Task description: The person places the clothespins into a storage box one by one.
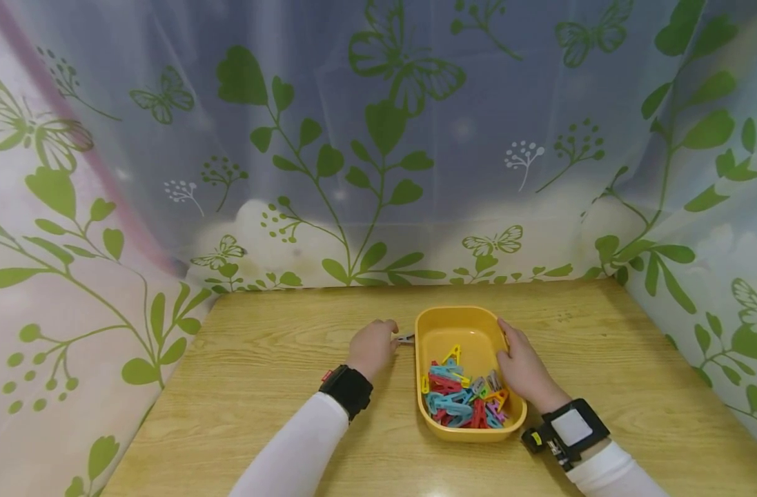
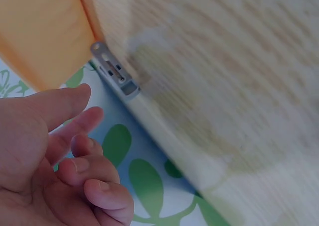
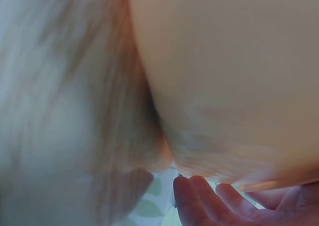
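A yellow plastic basin (image 1: 461, 324) stands on the table, with a heap of colourful clothespins (image 1: 459, 397) in its near half. My right hand (image 1: 527, 366) grips the basin by its right side, thumb over the rim; in the right wrist view its fingers (image 3: 204, 201) lie along the outer wall. A grey clothespin (image 2: 115, 70) lies on the table just outside the basin's left wall. Close to it is my left hand (image 1: 373, 346), thumb and forefinger apart and the other fingers loosely curled. The left wrist view shows a gap between the fingertips and this clothespin.
The wooden table (image 1: 279, 345) reaches back to a printed curtain (image 1: 328, 138) with leaves and butterflies. More curtain hangs along the left and right sides of the table.
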{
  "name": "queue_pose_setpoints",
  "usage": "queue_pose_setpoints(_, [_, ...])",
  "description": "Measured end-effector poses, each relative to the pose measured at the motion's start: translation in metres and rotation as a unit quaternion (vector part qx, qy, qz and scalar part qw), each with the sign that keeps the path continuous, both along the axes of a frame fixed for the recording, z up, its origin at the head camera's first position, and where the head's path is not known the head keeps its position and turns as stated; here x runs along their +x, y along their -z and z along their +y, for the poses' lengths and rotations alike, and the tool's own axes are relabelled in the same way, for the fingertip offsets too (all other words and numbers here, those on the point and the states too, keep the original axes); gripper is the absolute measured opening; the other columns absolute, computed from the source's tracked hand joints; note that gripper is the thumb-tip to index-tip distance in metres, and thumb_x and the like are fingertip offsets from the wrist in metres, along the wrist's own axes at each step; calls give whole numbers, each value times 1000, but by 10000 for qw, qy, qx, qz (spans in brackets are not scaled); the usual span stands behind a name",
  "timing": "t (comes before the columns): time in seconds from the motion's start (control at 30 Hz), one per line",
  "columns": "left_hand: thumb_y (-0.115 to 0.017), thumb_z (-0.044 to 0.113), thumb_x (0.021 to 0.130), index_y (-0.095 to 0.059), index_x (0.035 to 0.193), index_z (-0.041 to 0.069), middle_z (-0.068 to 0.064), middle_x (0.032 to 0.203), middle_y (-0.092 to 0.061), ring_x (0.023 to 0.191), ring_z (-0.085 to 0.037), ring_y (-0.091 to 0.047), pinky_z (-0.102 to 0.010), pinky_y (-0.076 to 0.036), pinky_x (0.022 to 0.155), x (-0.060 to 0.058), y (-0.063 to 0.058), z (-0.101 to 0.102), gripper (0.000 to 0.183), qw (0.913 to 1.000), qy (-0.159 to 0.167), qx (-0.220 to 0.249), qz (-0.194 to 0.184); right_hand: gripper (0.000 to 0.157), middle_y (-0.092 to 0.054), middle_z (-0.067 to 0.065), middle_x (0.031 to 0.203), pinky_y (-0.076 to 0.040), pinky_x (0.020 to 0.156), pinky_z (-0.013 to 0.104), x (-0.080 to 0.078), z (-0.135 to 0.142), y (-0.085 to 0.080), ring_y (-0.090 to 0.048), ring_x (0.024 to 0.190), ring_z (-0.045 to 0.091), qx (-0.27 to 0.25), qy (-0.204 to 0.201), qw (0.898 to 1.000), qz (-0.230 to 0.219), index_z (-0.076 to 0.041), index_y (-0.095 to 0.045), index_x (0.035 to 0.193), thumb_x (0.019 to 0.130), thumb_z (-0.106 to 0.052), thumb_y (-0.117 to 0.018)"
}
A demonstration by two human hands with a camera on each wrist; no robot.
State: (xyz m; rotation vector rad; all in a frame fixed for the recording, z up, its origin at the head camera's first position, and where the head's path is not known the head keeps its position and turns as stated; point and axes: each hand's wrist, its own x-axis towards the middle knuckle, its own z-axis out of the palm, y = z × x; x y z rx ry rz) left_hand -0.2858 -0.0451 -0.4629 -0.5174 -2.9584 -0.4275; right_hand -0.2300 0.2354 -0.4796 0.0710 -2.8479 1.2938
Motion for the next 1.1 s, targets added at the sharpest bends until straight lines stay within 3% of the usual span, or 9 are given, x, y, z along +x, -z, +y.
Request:
queue_pose_setpoints(0.5, [-73, 12, 95, -73, 113, 13, -6, 99, -70, 90, -21, -69, -34, -57, 74, -4, 13, 11, 18, 9983, 542, -106, 183, 61, -23, 39, 159, -28, 116, 65, -1, 2, 1, -30, 146, 56, 81, -22, 9999, 74, 10, -15, 160, 104, -3, -36])
queue_pose_setpoints(0.87, [-71, 11, 96, -75, 115, 12, -6, 102, -72, 95, -21, -69, -34, -57, 82, -4, 16, 11, 19, 9978, 617, -169, 146, 61, -24, 39, 158, -28, 116, 65, -1, 2, 1, -30, 146, 56, 92, -25, 9999, 80, 10, -15, 160, 104, -3, -36])
queue_pose_setpoints(1.1, [-73, 11, 95, -72, 105, 11, -6, 95, -69, 89, -21, -68, -34, -56, 77, -4, 16, 12, 10, 9976, 651, -227, 91, 61, -23, 38, 159, -30, 115, 65, 0, 2, 1, -31, 145, 55, 63, -24, 10000, 29, 9, -15, 160, 104, -3, -36])
